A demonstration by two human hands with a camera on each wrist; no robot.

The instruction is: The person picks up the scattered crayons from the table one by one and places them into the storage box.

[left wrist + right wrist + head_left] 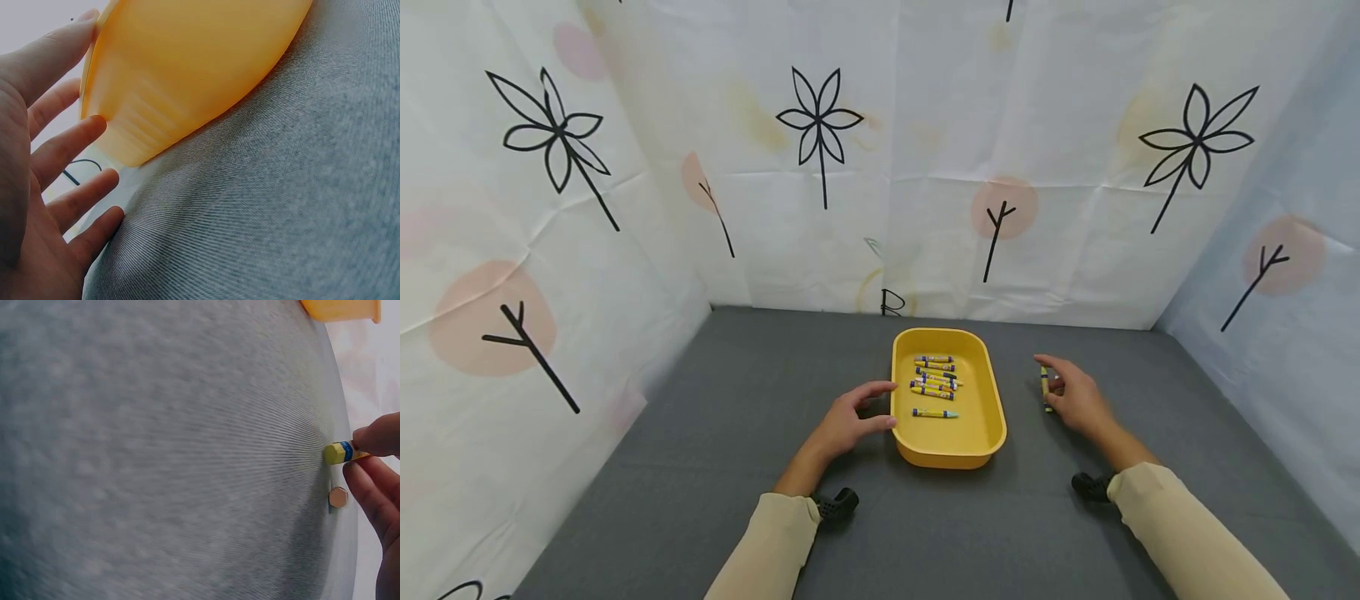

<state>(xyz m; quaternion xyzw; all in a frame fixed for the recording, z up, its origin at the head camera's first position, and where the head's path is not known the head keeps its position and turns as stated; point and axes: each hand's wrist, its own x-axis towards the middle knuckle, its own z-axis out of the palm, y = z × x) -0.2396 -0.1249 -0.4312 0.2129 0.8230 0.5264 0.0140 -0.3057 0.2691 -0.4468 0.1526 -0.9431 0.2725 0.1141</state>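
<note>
My right hand [1079, 402] pinches a yellow-wrapped crayon [1046, 392] between thumb and fingertips, right of the tray. Its yellow-green end [334, 454] points toward the right wrist camera, close over the cloth. Just beside it lies a second crayon [338, 497], only its peach-coloured end showing. My left hand [842, 423] rests its fingertips against the left side of a yellow plastic tray [985, 429], fingers spread and loosely bent. Inside the tray, several crayons [934, 385] lie sideways in a rough column, and one light-blue-tipped crayon [935, 413] lies apart nearer the front.
A dark grey cloth [760, 375] covers the table surface. White fabric walls [925, 167] printed with flowers and twigs enclose it at the back and both sides. A black wrist strap device [838, 504] sits at the left cuff, another [1090, 487] at the right.
</note>
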